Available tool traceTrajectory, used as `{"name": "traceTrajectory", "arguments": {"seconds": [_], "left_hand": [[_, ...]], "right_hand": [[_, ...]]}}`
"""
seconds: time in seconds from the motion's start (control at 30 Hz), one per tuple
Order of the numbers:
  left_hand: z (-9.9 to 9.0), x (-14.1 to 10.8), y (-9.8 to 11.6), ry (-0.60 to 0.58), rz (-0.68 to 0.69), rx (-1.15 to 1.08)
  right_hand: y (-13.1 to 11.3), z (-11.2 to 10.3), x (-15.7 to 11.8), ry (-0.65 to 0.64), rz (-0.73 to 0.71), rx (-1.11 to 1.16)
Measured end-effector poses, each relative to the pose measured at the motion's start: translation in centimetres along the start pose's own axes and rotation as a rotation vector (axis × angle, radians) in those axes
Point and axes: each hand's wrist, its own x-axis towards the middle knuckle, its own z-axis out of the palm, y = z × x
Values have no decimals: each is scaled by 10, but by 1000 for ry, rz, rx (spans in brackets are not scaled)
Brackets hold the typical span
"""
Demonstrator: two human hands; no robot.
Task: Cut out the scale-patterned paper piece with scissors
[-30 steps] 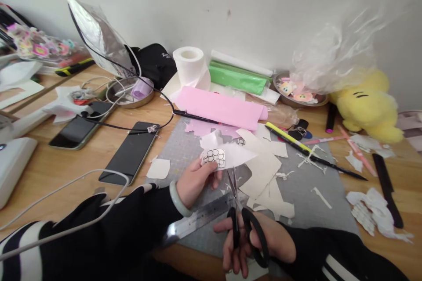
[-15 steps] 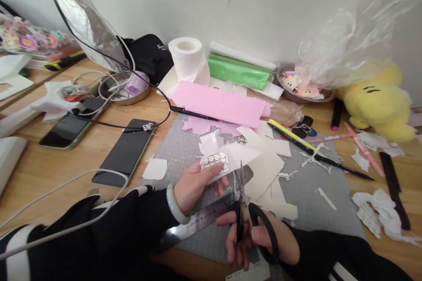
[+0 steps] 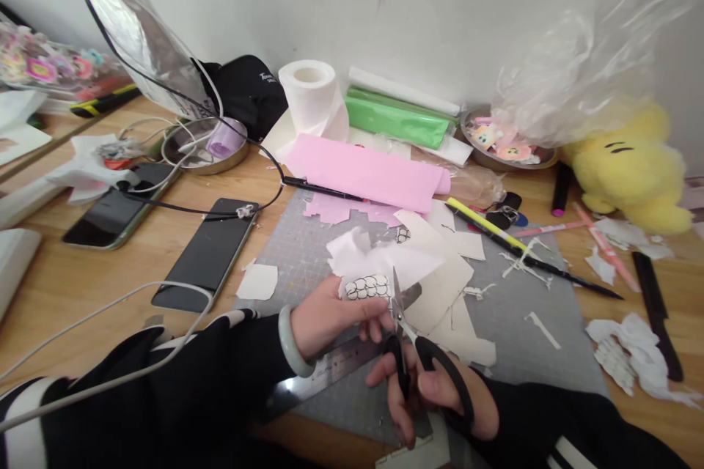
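My left hand pinches a white piece of paper marked with black rounded outlines, a thin white sheet spreading out behind it. A bracelet circles my left wrist. In my right hand is a pair of black-handled scissors, thumb in one loop. Their blades point up and meet the right edge of the patterned paper. Below both hands lie a grey cutting mat, a metal ruler and cut pieces of cream card.
Two phones lie at left beside cables and a metal bowl. Behind the mat stand a white tissue roll, folded pink sheets and a green packet. A yellow plush toy, pens and paper scraps occupy the right side.
The patterned paper has shifted slightly right and down in my left hand, tilting toward the blades. The scissors' blades have moved a little left and now meet its edge.
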Motion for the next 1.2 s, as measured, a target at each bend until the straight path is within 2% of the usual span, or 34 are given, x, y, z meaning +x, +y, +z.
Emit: {"name": "traceTrajectory", "arguments": {"seconds": [0.33, 0.9, 1.07, 1.2], "left_hand": [[4, -3, 3, 32, 95, 70], [1, -3, 1, -3, 6, 52], [2, -2, 0, -18, 59, 78], [2, -2, 0, -27, 83, 77]], "right_hand": [[2, -2, 3, 6, 16, 32], [16, -8, 7, -24, -22, 109], [18, -10, 7, -62, -56, 146], [13, -9, 4, -34, -19, 138]]}}
